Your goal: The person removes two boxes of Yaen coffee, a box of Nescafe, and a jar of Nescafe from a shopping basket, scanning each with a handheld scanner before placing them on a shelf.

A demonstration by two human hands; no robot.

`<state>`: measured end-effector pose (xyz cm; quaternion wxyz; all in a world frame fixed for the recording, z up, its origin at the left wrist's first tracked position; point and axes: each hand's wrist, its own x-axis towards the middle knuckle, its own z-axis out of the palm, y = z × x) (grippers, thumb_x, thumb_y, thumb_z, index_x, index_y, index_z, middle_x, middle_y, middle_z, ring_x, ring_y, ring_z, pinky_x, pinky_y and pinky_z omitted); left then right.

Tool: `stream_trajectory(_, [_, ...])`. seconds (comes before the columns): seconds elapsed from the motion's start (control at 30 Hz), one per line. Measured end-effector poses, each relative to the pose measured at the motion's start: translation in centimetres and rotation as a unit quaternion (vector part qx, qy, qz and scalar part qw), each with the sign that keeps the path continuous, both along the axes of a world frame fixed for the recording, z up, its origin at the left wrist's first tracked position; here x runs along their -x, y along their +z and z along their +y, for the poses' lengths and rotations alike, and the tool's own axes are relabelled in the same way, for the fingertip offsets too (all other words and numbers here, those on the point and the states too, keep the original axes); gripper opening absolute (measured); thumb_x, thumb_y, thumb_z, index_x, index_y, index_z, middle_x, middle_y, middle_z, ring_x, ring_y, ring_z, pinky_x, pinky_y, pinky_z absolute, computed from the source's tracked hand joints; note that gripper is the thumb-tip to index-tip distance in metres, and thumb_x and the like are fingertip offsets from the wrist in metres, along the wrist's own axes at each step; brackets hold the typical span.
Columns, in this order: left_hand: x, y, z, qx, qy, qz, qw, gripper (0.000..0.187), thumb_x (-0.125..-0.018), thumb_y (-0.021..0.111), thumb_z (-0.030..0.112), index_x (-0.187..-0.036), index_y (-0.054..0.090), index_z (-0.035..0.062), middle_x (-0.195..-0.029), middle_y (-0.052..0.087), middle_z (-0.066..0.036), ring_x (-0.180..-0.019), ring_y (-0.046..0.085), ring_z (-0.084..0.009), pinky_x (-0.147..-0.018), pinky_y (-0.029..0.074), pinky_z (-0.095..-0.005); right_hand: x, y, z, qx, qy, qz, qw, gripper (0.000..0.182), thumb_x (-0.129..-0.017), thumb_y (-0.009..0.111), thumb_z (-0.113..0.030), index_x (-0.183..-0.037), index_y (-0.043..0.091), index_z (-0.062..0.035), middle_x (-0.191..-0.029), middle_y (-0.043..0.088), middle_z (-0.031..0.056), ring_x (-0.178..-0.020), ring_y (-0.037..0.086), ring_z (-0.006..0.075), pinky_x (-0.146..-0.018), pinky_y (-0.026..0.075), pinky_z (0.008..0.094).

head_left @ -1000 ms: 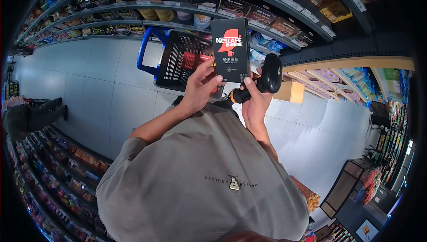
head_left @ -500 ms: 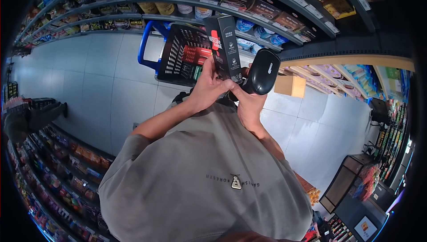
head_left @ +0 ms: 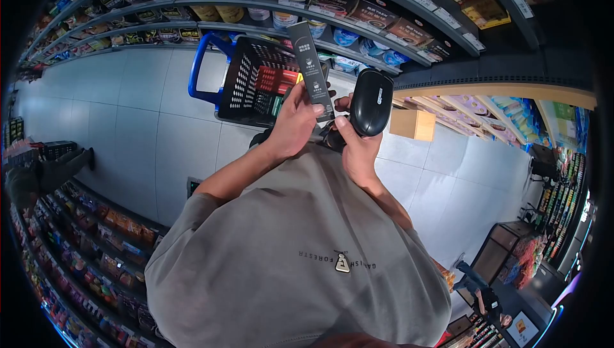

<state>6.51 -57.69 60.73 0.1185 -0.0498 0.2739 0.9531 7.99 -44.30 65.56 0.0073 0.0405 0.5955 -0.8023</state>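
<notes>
Upright in my left hand (head_left: 295, 121) is a slim dark coffee box (head_left: 311, 70). Its narrow side with pale printing faces me, and my thumb presses near its lower end. My right hand (head_left: 359, 150) is wrapped round the handle of a black barcode scanner (head_left: 372, 103), whose rounded head points up and away from me. The scanner is just right of the box, with a small gap between them. Beyond my left hand stands a black shopping basket (head_left: 246, 86) with a blue handle (head_left: 197, 70); red boxes (head_left: 276, 79) lie inside it.
Curved shelves (head_left: 256, 2) of packaged drinks and snacks run along the front. A wooden block (head_left: 412, 124) and slanted display racks (head_left: 467, 111) stand on the right. More snack shelves (head_left: 96, 245) are behind me at left. One person (head_left: 51, 169) is far left, another (head_left: 483, 293) lower right.
The coffee box has turned, so its red-lettered face no longer shows. My hands have moved slightly apart, and the scanner has tilted more upright. A person has come into view at lower right.
</notes>
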Motion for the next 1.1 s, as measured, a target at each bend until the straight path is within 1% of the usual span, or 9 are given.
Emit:
stream_trajectory(0.17, [1.1,-0.2,0.5,-0.011,-0.005,0.042,0.999,0.054,-0.082,0.064,0.015,-0.131,0.045,0.0008,-0.125,0.055,-0.009,-0.117,0.054,-0.02,-0.104,0.039,-0.0367,2.0,-0.3,1.4,-0.05,-0.003,-0.028,0.998,0.033,-0.086,0.07,-0.007,-0.115,0.057,0.0014,-0.102,0.063,0.0056,-0.087,0.058,0.0088,-0.075,0.046,0.0228])
stream_trajectory(0.23, [1.4,-0.4,0.5,-0.024,-0.051,0.045,0.997,0.063,-0.081,0.067,0.025,-0.134,0.043,-0.0011,-0.13,0.055,-0.012,-0.121,0.053,-0.0233,-0.107,0.038,-0.0411,2.4,-0.5,1.6,-0.056,-0.003,-0.034,0.998,0.033,-0.085,0.07,-0.007,-0.114,0.057,0.0013,-0.1,0.063,0.0048,-0.086,0.058,0.0086,-0.075,0.046,0.0229])
stream_trajectory(0.43, [2.6,-0.7,1.1,-0.059,-0.061,0.073,0.994,0.067,-0.081,0.066,0.03,-0.136,0.042,0.0005,-0.134,0.052,-0.012,-0.124,0.051,-0.0254,-0.109,0.036,-0.0425,3.6,-1.0,2.4,-0.054,0.015,-0.051,0.997,0.03,-0.085,0.071,-0.006,-0.111,0.058,0.0001,-0.095,0.062,0.0021,-0.083,0.057,0.008,-0.073,0.046,0.0232])
stream_trajectory(0.47, [2.6,-0.5,1.2,-0.059,-0.061,0.073,0.994,0.067,-0.081,0.066,0.03,-0.136,0.042,0.0005,-0.134,0.052,-0.012,-0.124,0.051,-0.0254,-0.109,0.036,-0.0425,3.7,-1.0,2.4,-0.049,0.015,-0.048,0.998,0.029,-0.084,0.071,-0.006,-0.11,0.058,-0.0002,-0.093,0.062,0.0016,-0.082,0.057,0.0079,-0.072,0.046,0.0234])
stream_trajectory(0.53, [2.8,0.2,1.4,-0.086,-0.045,0.072,0.993,0.065,-0.081,0.067,0.028,-0.134,0.044,-0.0002,-0.126,0.057,-0.012,-0.115,0.057,-0.0238,-0.1,0.045,-0.0403,4.0,-0.7,2.3,-0.026,0.02,-0.054,0.998,0.029,-0.084,0.072,-0.005,-0.11,0.058,-0.0005,-0.093,0.062,0.0014,-0.081,0.056,0.0077,-0.071,0.046,0.0236])
stream_trajectory(0.73, [3.2,-0.5,1.1,-0.103,-0.067,0.092,0.988,0.067,-0.08,0.065,0.034,-0.135,0.044,0.0017,-0.129,0.055,-0.011,-0.118,0.054,-0.0248,-0.1,0.044,-0.0413,4.2,-0.2,2.2,0.001,0.039,-0.074,0.996,0.025,-0.082,0.073,-0.004,-0.104,0.06,-0.0013,-0.088,0.062,0.0021,-0.076,0.057,0.008,-0.067,0.046,0.0241])
stream_trajectory(0.93, [3.1,-0.3,0.5,-0.165,-0.108,0.1,0.975,0.06,-0.085,0.058,0.03,-0.136,0.042,0.0028,-0.131,0.053,-0.012,-0.12,0.052,-0.0243,-0.101,0.04,-0.0416,4.2,0.0,1.8,0.022,0.013,-0.089,0.996,0.022,-0.079,0.074,-0.001,-0.097,0.061,-0.0015,-0.082,0.063,0.0031,-0.071,0.058,0.0096,-0.065,0.045,0.0241])
stream_trajectory(1.03, [2.9,-0.3,0.1,-0.123,-0.079,0.114,0.983,0.051,-0.091,0.049,0.025,-0.135,0.043,-0.0002,-0.136,0.049,-0.014,-0.127,0.047,-0.0266,-0.108,0.035,-0.0439,4.0,0.2,1.7,0.011,-0.002,-0.087,0.996,0.027,-0.077,0.074,0.001,-0.1,0.06,-0.0015,-0.083,0.063,0.0042,-0.07,0.058,0.0116,-0.064,0.047,0.0256])
stream_trajectory(1.1, [2.8,0.4,-0.1,-0.071,-0.039,0.085,0.993,0.046,-0.093,0.048,0.021,-0.134,0.044,-0.0003,-0.134,0.051,-0.014,-0.124,0.05,-0.0251,-0.106,0.037,-0.0428,3.7,0.3,1.5,-0.002,-0.009,-0.082,0.997,0.033,-0.076,0.074,0.003,-0.105,0.059,-0.0015,-0.085,0.062,0.0053,-0.07,0.059,0.0131,-0.064,0.048,0.0271])
